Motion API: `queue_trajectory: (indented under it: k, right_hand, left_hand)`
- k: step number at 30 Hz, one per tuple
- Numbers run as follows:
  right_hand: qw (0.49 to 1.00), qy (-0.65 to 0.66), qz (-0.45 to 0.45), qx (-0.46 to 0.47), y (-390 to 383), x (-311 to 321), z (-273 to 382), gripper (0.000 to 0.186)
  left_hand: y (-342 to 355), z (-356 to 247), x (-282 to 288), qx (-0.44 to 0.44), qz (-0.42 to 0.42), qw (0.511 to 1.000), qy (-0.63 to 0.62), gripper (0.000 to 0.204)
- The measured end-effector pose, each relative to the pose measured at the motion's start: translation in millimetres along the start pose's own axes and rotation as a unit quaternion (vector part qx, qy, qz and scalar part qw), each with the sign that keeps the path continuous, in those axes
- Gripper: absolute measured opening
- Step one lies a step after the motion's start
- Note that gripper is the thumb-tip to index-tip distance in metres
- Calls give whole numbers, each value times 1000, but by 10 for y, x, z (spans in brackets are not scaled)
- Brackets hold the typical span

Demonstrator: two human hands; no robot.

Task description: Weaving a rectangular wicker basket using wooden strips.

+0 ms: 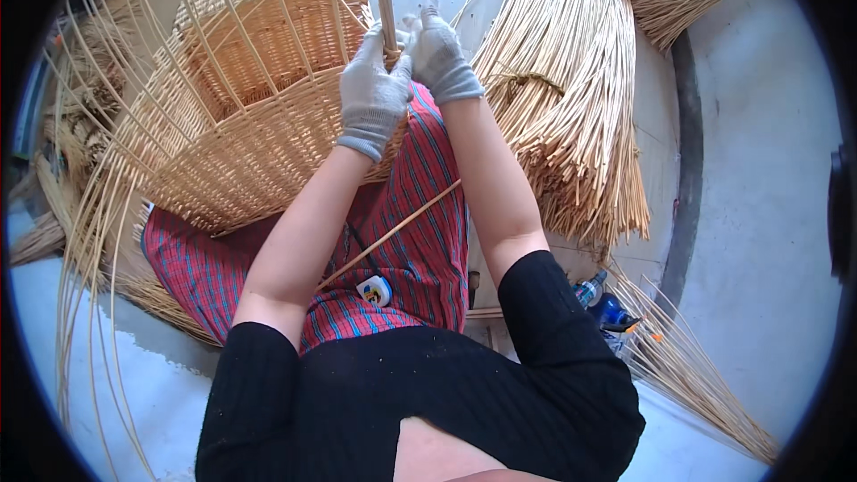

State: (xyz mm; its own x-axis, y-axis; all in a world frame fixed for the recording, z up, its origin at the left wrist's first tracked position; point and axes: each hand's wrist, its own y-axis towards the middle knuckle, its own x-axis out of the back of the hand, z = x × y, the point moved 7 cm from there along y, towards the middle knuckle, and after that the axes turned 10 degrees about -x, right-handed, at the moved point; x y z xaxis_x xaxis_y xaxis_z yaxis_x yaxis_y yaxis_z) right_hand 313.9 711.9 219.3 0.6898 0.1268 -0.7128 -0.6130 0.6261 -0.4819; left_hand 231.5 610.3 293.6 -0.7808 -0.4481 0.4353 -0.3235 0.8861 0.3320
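Note:
A half-woven wicker basket [241,161] rests across my lap at the left, with long bare stakes rising from its rim. My left hand [370,94], in a pale knit glove, is closed around the thick corner post [386,18] at the basket's right end. Right beside it, my right hand [436,58], gloved the same way, has its fingers curled in close to the post. What those fingers hold is hidden. Below the hands, a thin wicker rod [393,234] lies slanting over the red striped cloth [424,156] on my lap.
A large tied bundle of wicker rods [576,116] lies to the right, with another bundle [687,0] behind it. A small white and blue object [375,291] sits on my lap. By my right elbow are a blue tool [611,311] and loose rods [705,393]. Long strands [94,241] trail at far left.

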Motion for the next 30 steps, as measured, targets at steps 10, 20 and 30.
queue_trajectory:
  k: [10,20,30]
  right_hand:
    - [902,-341,241,-113,639,-801,99,61]
    - [894,-200,335,-223,773,-1123,-329,46]
    - [978,-144,108,-103,939,-406,134,38]
  left_hand:
    - [-68,-117,68,-108,8,988,111,49]
    - [-320,-122,322,-201,98,895,386,59]
    - [-252,-183,309,-237,1,947,217,65]
